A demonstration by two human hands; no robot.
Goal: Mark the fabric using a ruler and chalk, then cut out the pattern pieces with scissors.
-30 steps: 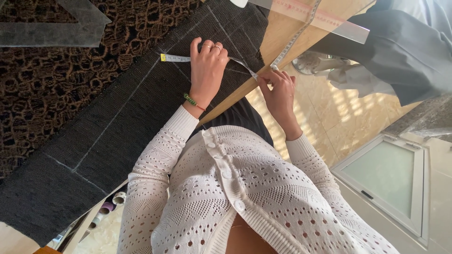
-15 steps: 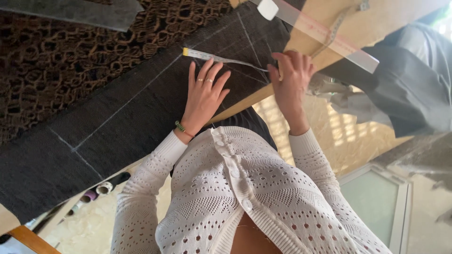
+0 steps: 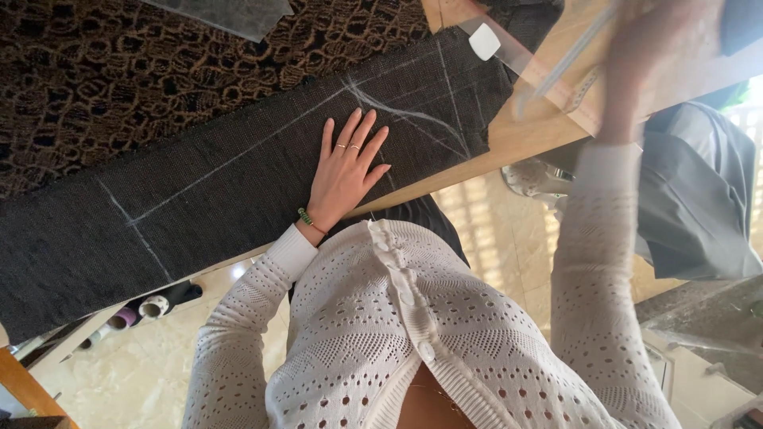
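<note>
1. Dark fabric [image 3: 238, 199] is lying flat along the wooden desk [image 3: 520, 131], running from lower left up toward upper right, with its near edge close to the desk's edge.
2. Chalk lines [image 3: 238, 155] are showing pale on it: one long line down its length, a short cross line toward the left, and curved strokes just beyond my fingertips.
3. I am pressing my left hand [image 3: 346, 171] palm down on the fabric, fingers spread and flat; that grip is open and closing on nothing. Rings are showing on two fingers and a green bracelet [image 3: 308, 219] at the wrist.
4. My right hand [image 3: 660, 56] is raised at upper right, blurring with motion, over the clear ruler [image 3: 556, 75]; I cannot tell whether that grip is closed or open, or whether it is touching the ruler.
5. Brown patterned lace fabric [image 3: 159, 79] is lying on the far side of the dark fabric, touching its far edge.
6. Grey cloth [image 3: 699, 199] is hanging at the right, off the desk's end.
7. Thread spools [image 3: 147, 306] are sitting low at left, below the desk edge.
8. My white knitted sleeves are filling the lower part of the head view.
</note>
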